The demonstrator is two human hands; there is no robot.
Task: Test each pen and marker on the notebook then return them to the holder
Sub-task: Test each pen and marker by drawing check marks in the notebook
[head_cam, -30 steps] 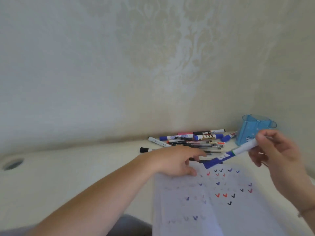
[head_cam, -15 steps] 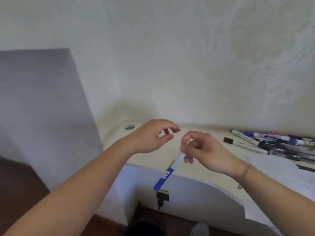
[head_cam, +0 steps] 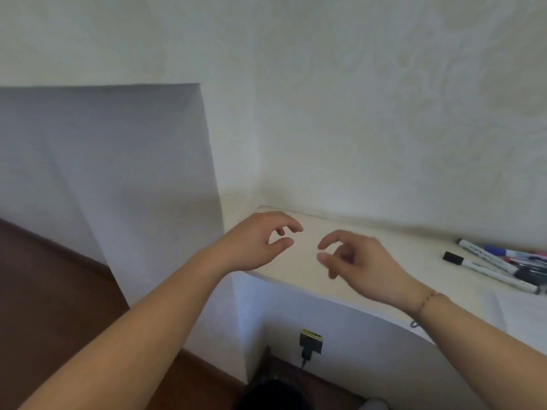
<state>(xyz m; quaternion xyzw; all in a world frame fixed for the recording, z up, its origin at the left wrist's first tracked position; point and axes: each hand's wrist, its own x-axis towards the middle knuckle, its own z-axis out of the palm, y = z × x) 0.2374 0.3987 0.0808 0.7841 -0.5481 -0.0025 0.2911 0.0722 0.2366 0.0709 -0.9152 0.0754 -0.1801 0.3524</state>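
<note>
My left hand point(head_cam: 260, 244) and my right hand point(head_cam: 358, 261) hover side by side over the left end of the cream desk point(head_cam: 299, 276). Both have loosely curled fingers and hold nothing. A pile of pens and markers point(head_cam: 503, 264) lies on the desk at the far right edge of the view; a white marker with a black cap is nearest. A corner of the white notebook page point(head_cam: 521, 318) shows below the pile. The holder is out of view, and no blue and white marker is in view.
The desk's rounded front edge runs under my hands, with the wall just behind. A yellow and black plug point(head_cam: 310, 343) sits in the white panel below. Beneath it is a dark round object point(head_cam: 272, 395) on the brown floor. A grey panel point(head_cam: 103, 173) stands at the left.
The view swung left, away from notebook and holder. My right hand pinched a blue and white marker half a second ago; now its fingers have spread and the marker is gone from sight.
</note>
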